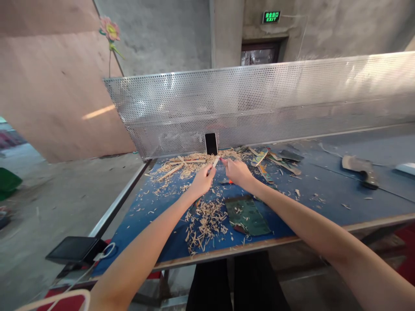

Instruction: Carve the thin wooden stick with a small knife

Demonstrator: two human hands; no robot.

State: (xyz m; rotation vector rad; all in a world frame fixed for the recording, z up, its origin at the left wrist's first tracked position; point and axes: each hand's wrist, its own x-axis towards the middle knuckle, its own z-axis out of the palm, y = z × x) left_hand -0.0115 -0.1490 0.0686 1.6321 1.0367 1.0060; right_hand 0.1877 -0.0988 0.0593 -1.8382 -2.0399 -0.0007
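My left hand (203,179) is closed around a short pale wooden stick (215,161), which points up and away toward the phone. Close to the stick's far end is my right hand (239,172), its fingers curled and the index finger reaching to the stick. Whether that finger touches it I cannot tell. Under the right hand shows a knife (230,182) with an orange part and a thin grey blade; whether it is gripped or lies on the table is hidden. Curled wood shavings (207,220) cover the blue tabletop (145,224) around both hands.
A phone (211,144) leans against the perforated metal screen (181,99). Wood strips (171,170) lie left, painted strips (275,159) right. A dark green sheet (247,216) rests near the front edge. Further right is a dark curved piece (359,169); a black device (76,249) sits at lower left.
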